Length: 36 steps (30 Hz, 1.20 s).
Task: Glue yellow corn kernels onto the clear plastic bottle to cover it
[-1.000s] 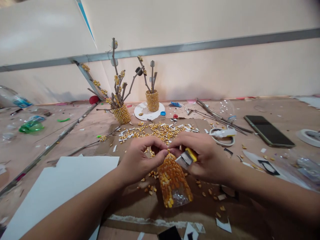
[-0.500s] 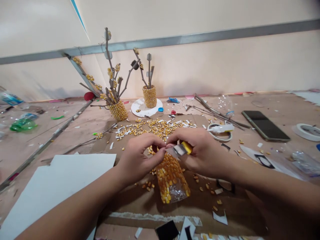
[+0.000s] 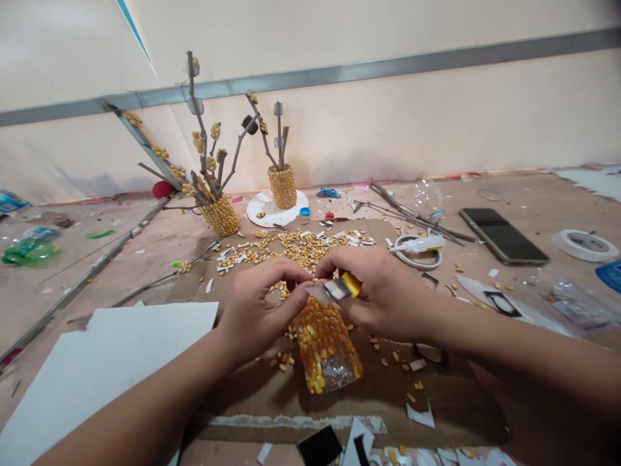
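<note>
My right hand is closed around a utility knife with a yellow body and a flat metal blade directed left. The fingertips of my left hand are pinched together at the blade's end; whatever is between them is too small or hidden to make out. Just below both hands is a clear plastic container covered with rows of corn kernels, its lower front showing a bare see-through patch. My fingers hide its upper end. Loose corn kernels and white paper scraps lie behind the hands on brown cardboard.
Two corn-covered pots, one left and one on a white disc, hold twigs. White sheets lie left. At right are a glue bottle, a phone, a tape roll and twigs. A black square lies in front.
The view has shifted slightly, so everything sits a little further left. Both hands keep nearly the same pose, with the knife still in the right one.
</note>
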Tool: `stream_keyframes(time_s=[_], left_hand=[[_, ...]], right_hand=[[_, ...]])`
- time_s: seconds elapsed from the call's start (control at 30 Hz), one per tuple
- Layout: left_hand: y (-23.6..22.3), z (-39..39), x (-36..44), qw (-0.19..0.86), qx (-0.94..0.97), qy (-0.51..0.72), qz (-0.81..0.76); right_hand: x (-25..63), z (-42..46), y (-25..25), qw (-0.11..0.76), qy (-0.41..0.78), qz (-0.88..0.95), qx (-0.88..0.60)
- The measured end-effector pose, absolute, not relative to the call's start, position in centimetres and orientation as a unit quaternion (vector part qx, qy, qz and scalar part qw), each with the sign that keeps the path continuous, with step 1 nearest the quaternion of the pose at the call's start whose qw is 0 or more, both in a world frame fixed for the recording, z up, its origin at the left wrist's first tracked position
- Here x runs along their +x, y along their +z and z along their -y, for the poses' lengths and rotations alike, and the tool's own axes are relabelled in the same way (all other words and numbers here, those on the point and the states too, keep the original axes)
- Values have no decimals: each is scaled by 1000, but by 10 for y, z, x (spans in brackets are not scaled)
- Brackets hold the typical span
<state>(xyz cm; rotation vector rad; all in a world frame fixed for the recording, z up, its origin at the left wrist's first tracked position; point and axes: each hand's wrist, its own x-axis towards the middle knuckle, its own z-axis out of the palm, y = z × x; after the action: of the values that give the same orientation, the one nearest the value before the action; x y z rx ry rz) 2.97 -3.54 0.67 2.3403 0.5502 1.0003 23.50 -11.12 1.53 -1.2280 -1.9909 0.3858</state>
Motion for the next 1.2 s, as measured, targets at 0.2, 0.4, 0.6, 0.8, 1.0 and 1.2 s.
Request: stream_keyframes(time_s=[0.2, 0.4, 0.6, 0.8, 1.0, 1.2], left_hand=[[5, 31, 26, 282, 873, 361, -166], [18, 16, 18, 346, 904, 191, -163], [22, 11, 16, 360, 913, 124, -148], [19, 11, 18, 352, 917, 125, -139], [17, 10, 18, 352, 919, 121, -130], [15, 11, 18, 334, 927, 112, -128]], right_hand=[[248, 110, 30, 331, 284, 767, -470], [261, 112, 43, 118, 367, 805, -450], [252, 117, 43, 66, 353, 812, -460], [243, 120, 45, 45, 335, 806, -486], [242, 119, 43, 50, 307, 806, -503], [241, 116, 41, 70, 318, 801, -502]])
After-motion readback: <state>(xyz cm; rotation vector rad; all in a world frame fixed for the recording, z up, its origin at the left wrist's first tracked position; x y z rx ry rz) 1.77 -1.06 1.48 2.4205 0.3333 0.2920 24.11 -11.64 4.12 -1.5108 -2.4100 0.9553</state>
